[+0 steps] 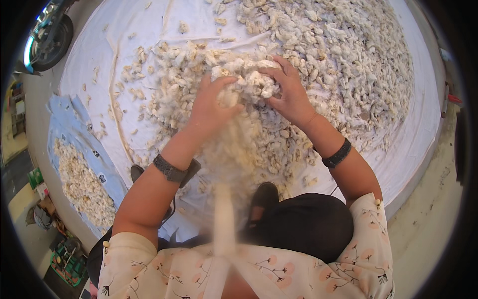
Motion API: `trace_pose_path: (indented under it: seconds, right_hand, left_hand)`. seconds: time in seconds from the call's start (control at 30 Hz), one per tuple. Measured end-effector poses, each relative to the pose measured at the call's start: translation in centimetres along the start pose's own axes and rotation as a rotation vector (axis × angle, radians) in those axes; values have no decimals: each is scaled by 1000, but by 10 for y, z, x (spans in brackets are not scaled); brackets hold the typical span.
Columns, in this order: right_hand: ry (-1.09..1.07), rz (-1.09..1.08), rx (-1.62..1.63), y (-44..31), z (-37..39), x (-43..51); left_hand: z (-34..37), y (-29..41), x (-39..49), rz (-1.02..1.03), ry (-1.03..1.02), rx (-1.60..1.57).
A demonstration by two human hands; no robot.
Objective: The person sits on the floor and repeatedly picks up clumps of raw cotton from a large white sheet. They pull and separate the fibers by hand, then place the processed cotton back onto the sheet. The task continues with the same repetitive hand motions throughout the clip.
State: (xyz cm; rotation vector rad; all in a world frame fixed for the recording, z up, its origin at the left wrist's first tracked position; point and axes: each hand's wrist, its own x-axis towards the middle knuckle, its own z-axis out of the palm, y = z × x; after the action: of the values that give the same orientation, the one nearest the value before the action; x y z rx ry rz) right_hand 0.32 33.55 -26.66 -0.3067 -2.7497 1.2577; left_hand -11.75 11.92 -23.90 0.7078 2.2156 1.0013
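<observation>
Raw cotton (pixel 257 82) in a fluffy clump lies between my two hands, above a loose heap of cotton (pixel 179 74) on a white cloth sheet (pixel 138 22). My left hand (pixel 214 101) curls its fingers and thumb around the clump's left side. At its right side my right hand (pixel 289 89) grips the clump with bent fingers and thumb. Below the hands, cotton in front of my body looks blurred. Both wrists wear dark bands.
A wide pile of cotton (pixel 358 67) spreads at the upper right of the sheet. To the left, a blue patterned cloth (pixel 69 116) bears more cotton (pixel 84 183). A motorcycle wheel (pixel 52 43) stands at the upper left. My shoe (pixel 265 194) rests near the heap.
</observation>
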Motion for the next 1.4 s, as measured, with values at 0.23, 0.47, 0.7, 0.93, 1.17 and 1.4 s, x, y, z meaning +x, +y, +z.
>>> trace_pose_path:
  seconds: [0.23,0.47,0.7,0.93,1.17,1.4]
  right_hand:
    - [-382,-109,-458,-21,27,-79]
    - [-184,-287,-318,23,41,-55]
    - [122,16,24,38,-11,23]
    - [-140,57,-378,30,3,43]
    - [-42,10,79,3,-22,-9]
    - [-103,183,-251,36,-37,-70]
  left_hand:
    - [30,-5,-50,294,-314,665]
    - [47,-23,-24,436,-126,657]
    - [-11,0,72,227,183,287]
    - [2,-33,102,29,-93,442]
    - [9,3,36,345,-102,101]
    - [-12,-30,22,123,-15,384]
